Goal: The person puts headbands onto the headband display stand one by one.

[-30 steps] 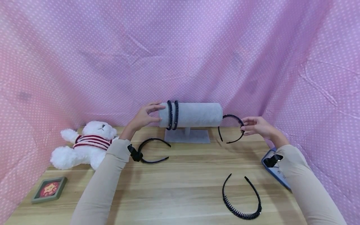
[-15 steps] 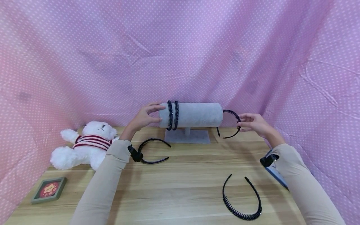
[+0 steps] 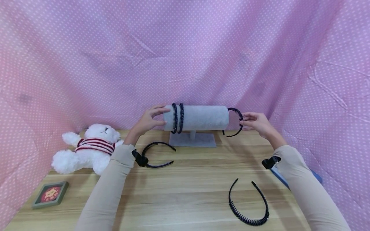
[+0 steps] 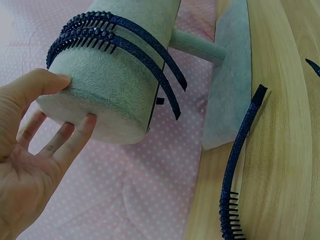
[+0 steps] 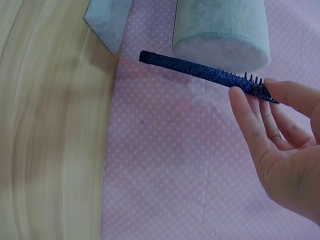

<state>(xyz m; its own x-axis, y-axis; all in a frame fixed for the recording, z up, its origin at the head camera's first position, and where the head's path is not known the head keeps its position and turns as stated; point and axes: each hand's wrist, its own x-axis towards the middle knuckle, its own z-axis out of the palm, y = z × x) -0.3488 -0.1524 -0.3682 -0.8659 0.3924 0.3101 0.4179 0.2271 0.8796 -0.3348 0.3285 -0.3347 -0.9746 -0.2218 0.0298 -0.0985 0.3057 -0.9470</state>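
A grey velvet roll stand (image 3: 205, 117) stands at the back of the table, two dark beaded headbands (image 3: 178, 118) fitted side by side near its left end. Against that end my left hand (image 3: 146, 120) holds the roll, thumb on the rim and fingertips at the end face (image 4: 107, 127). My right hand (image 3: 258, 123) pinches another toothed headband (image 3: 239, 117) by its beaded middle, just off the roll's right end. In the right wrist view this glittery blue-black headband (image 5: 200, 71) lies across below the roll, apart from its end face (image 5: 225, 52).
One headband (image 3: 157, 166) lies by my left forearm, another (image 3: 250, 221) at the front right. A white teddy bear (image 3: 95, 146) in a striped sweater and a small green frame (image 3: 50, 194) are at left. A blue-edged tray (image 3: 280, 179) is partly hidden under my right forearm.
My right hand has moved left and slightly up with its headband, bringing it closer to the roll's right end. My left hand has stayed at the roll's left end.
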